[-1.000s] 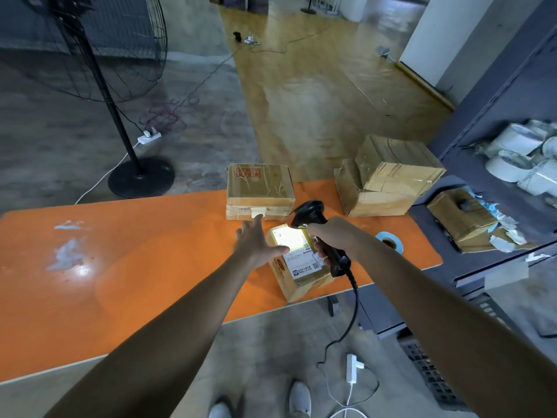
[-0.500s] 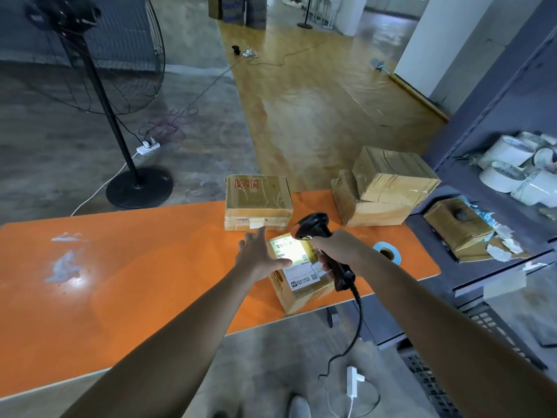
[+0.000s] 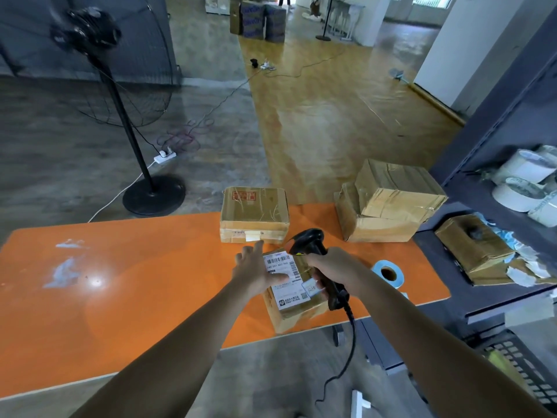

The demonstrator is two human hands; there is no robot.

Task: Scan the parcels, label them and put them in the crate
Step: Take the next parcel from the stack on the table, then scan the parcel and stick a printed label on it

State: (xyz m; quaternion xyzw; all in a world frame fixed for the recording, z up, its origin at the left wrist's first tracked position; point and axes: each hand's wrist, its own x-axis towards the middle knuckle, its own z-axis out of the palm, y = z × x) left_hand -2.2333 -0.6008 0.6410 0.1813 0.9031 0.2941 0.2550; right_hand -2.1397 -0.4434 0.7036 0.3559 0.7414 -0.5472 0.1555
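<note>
A small cardboard parcel (image 3: 297, 312) with a white shipping label (image 3: 283, 268) lies at the near edge of the orange table (image 3: 135, 282). My left hand (image 3: 256, 271) rests flat on its left side, fingers spread. My right hand (image 3: 331, 268) grips a black corded barcode scanner (image 3: 310, 241), head over the parcel's far end. A small label is pinched against the scanner handle. A second taped parcel (image 3: 254, 214) sits just behind. Two stacked parcels (image 3: 388, 200) stand at the table's far right. A dark crate (image 3: 521, 366) sits on the floor at lower right.
A blue-edged label roll (image 3: 388, 273) lies right of the scanner. Grey shelving (image 3: 494, 164) on the right holds white rolls (image 3: 527, 179) and a torn box (image 3: 476, 245). A standing fan (image 3: 132, 140) and power strip (image 3: 164, 156) stand beyond the table.
The bright scanner light on the label has gone out. My left hand slid slightly onto the label. The view tilted upward.
</note>
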